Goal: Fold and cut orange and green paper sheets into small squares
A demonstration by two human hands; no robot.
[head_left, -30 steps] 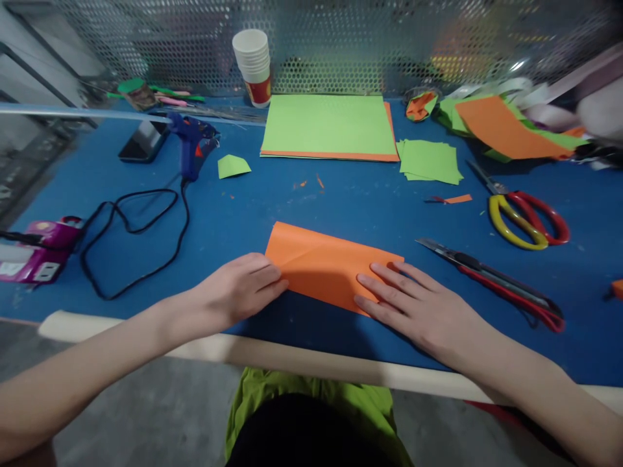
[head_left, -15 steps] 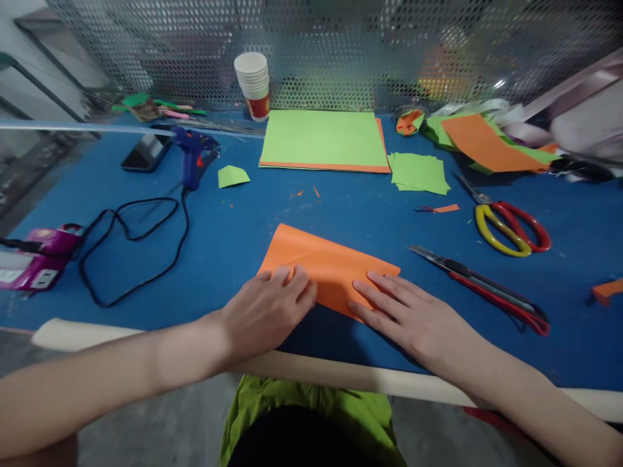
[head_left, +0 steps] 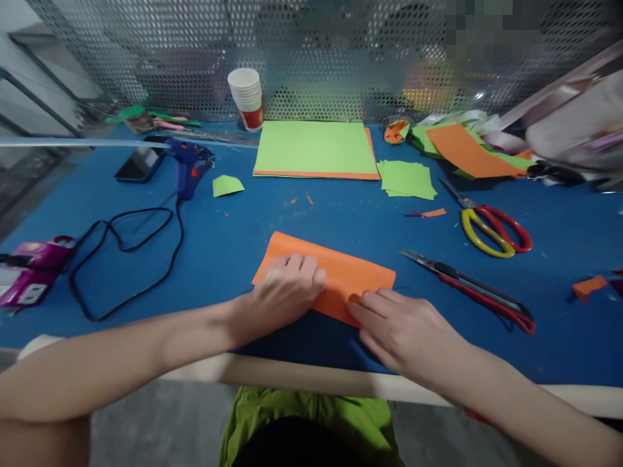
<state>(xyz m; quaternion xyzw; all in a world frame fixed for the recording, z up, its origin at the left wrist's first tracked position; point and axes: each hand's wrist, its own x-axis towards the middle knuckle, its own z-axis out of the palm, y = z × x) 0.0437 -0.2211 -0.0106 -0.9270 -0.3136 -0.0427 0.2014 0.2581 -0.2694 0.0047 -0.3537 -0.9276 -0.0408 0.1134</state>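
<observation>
A folded sheet of orange paper point(head_left: 357, 275) lies at a slant on the blue table in front of me. My left hand point(head_left: 289, 285) is closed, its knuckles bent, and presses down on the paper's left half; its fingertips are hidden beneath. At the near right edge of the sheet, my right hand point(head_left: 403, 324) has its fingers bent together on the paper, with the thumb out of sight. Right of the paper lies a utility knife point(head_left: 470, 288) with its blade showing, and beyond it scissors point(head_left: 491, 230) with yellow and red handles.
A blue glue gun point(head_left: 185, 168) with a looping black cord stands at the left, near a phone point(head_left: 141, 162). Stacked paper cups point(head_left: 247, 100), green sheets point(head_left: 316, 149), small green squares point(head_left: 407, 179) and paper scraps point(head_left: 474, 150) line the back by a perforated metal panel.
My left hand has slid forward and right over the orange paper, its fingers more curled. My right hand has drawn its spread fingers in and bent them at the near edge.
</observation>
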